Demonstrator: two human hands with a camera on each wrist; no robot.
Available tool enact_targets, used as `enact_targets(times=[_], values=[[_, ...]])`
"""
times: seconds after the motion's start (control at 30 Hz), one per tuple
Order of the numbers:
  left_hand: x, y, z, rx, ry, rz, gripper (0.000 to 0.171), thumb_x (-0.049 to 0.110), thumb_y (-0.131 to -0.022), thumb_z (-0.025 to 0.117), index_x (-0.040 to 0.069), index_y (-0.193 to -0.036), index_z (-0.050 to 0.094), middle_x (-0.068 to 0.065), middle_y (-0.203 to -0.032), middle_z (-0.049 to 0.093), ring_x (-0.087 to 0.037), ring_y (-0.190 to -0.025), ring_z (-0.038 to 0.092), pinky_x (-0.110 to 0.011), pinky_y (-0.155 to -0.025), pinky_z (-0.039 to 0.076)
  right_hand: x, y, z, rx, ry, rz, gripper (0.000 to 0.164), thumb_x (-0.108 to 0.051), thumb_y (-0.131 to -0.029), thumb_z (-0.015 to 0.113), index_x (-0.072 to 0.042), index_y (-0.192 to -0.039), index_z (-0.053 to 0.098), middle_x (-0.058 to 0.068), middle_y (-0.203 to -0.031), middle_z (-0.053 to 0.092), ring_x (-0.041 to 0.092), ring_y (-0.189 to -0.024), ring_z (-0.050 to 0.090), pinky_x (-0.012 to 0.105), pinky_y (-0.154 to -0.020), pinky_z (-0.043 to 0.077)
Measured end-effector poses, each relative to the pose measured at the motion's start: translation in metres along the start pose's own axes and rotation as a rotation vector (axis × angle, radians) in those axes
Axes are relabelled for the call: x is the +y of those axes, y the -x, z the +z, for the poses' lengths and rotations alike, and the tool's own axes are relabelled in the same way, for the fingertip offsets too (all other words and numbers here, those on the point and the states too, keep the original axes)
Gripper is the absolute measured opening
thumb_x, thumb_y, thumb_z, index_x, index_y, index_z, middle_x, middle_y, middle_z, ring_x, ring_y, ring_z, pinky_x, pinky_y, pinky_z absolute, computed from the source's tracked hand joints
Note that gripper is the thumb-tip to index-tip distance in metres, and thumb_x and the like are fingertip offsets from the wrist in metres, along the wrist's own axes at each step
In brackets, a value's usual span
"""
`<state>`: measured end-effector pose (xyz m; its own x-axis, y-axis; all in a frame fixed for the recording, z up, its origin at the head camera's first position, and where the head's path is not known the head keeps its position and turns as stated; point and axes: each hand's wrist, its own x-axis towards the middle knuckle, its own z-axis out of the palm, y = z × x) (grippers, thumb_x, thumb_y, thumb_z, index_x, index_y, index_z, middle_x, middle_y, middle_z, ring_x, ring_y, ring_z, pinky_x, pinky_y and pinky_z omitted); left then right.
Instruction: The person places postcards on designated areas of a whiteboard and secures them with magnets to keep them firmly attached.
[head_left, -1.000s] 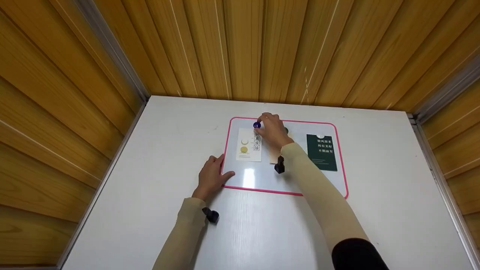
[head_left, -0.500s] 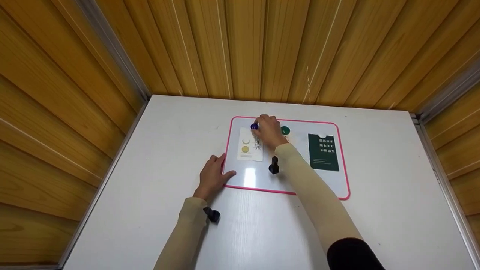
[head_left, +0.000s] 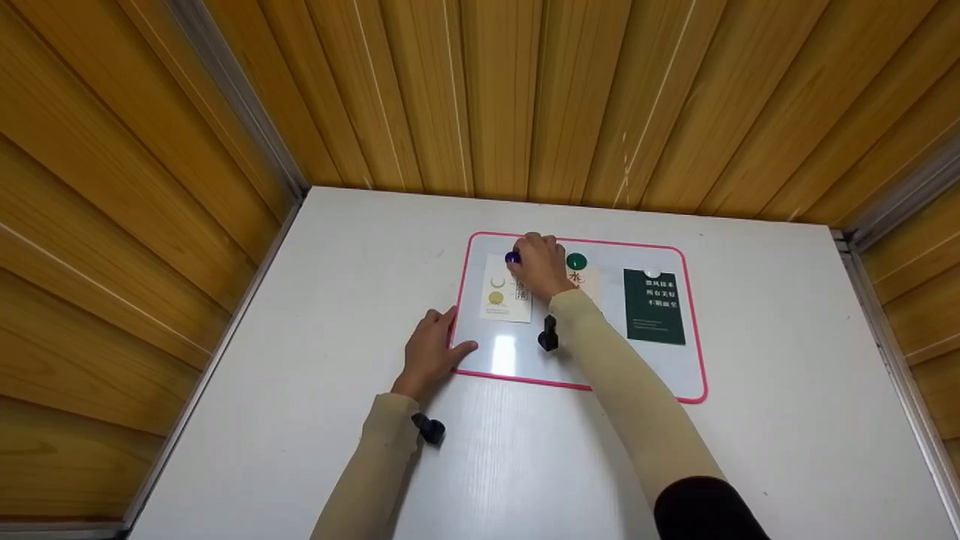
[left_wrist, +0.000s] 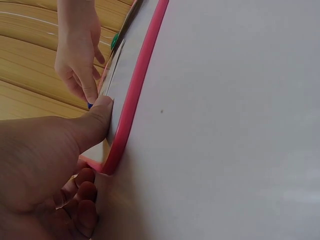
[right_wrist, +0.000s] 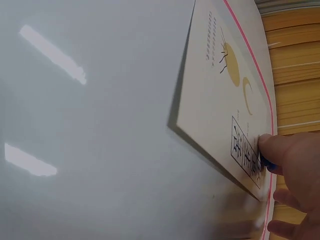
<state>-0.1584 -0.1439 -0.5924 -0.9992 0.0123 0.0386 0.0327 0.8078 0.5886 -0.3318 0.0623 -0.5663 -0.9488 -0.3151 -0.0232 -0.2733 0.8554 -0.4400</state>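
Observation:
In the head view, my right hand pinches a round blue magnet at the top of a white card printed with a gold moon and circle. The right wrist view shows the thumb against that blue magnet and the card's near edge lifted off the surface. All this lies on a whiteboard with a pink rim. My left hand grips the board's left edge, thumb on top and fingers curled at the side, as the left wrist view shows.
Right of the white card, a green magnet sits above a beige card, partly hidden by my arm. A dark green card lies on the board's right side. The white table meets wooden panel walls.
My right hand has moved the blue magnet slightly left and nearer on the board, over the card's top. The green magnet has come into full view. My left hand keeps its place.

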Motion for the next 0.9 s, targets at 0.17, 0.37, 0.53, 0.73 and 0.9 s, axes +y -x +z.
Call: enact_targets(times=[0.17,0.37,0.53,0.73,0.9], values=[[-0.0002,0.0011,0.0002,-0.001,0.001,0.002,0.081,0.041,-0.087,0.082,0.005,-0.152,0.049,-0.010,-0.109,0.057,-0.022,-0.090,0.051,-0.040,-0.087,0.049,0.0000,0.0013,0.0004,-0.011,0.001,0.002,0.041,-0.034,-0.100,0.069,-0.009,-0.132,0.064,0.011,-0.146,0.050,0.036,-0.136,0.039,0.056,-0.116,0.027],[-0.0005,0.0010,-0.0002,-0.009,0.005,-0.004,0.081,0.042,-0.088,0.082,0.005,-0.152,0.049,-0.010,-0.111,0.056,-0.021,-0.092,0.051,-0.039,-0.089,0.049,0.0002,0.0015,0.0005,-0.017,-0.003,0.002,0.042,-0.033,-0.100,0.069,-0.008,-0.134,0.063,0.013,-0.149,0.049,0.037,-0.138,0.038,0.056,-0.117,0.027],[0.0003,0.0010,-0.0004,-0.009,0.012,-0.005,0.080,0.041,-0.088,0.082,0.006,-0.152,0.050,-0.010,-0.111,0.056,-0.022,-0.092,0.051,-0.040,-0.089,0.049,0.0001,0.0022,0.0000,-0.014,-0.002,0.001,0.043,-0.033,-0.100,0.068,-0.008,-0.135,0.063,0.013,-0.149,0.048,0.037,-0.138,0.037,0.056,-0.117,0.027],[-0.0008,0.0007,0.0003,-0.014,0.017,-0.010,0.081,0.041,-0.088,0.082,0.006,-0.153,0.049,-0.010,-0.112,0.056,-0.022,-0.093,0.050,-0.040,-0.090,0.048,0.0003,0.0020,-0.0002,-0.014,0.002,-0.002,0.043,-0.033,-0.100,0.068,-0.008,-0.135,0.063,0.013,-0.147,0.050,0.037,-0.137,0.038,0.056,-0.116,0.027],[0.0002,0.0011,0.0003,-0.025,0.013,-0.031,0.082,0.041,-0.088,0.081,0.006,-0.154,0.047,-0.009,-0.113,0.056,-0.021,-0.093,0.050,-0.039,-0.090,0.048,0.0008,0.0016,0.0013,-0.019,0.020,0.002,0.044,-0.035,-0.100,0.068,-0.009,-0.136,0.062,0.013,-0.149,0.050,0.037,-0.138,0.037,0.056,-0.116,0.026]])
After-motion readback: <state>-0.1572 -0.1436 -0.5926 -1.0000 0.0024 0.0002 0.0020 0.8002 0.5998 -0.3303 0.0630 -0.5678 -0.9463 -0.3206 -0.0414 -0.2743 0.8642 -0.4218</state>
